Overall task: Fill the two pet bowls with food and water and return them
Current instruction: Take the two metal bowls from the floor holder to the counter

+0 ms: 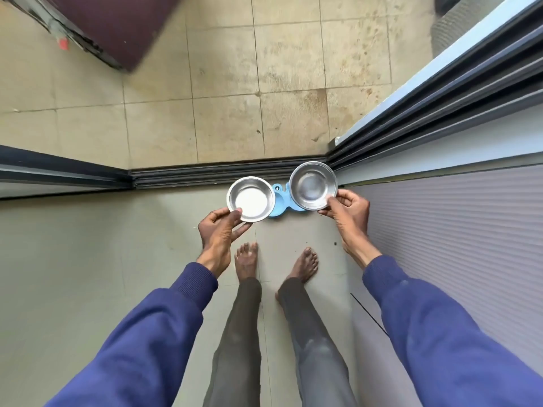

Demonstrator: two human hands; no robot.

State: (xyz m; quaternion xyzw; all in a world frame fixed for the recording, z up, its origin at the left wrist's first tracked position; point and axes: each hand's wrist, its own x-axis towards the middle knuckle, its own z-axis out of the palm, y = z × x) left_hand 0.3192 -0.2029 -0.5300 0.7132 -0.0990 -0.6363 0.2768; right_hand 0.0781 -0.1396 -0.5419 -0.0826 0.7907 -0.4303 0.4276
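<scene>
Your left hand (219,230) pinches the left bowl (251,198) at its near rim, and your right hand (348,210) pinches the right bowl (313,185) the same way, both above the blue plastic stand (279,198). With such thin grips, either could tip or slip. They are round, shallow, slick polished steel and look empty.

Blue stand (280,201) largely hidden; maroon object (117,22) blurred, cropped

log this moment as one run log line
left hand: pinches left bowl rim | right hand: pinches right bowl rim | both held above blue stand, no food visible | stand: beside door track
</scene>
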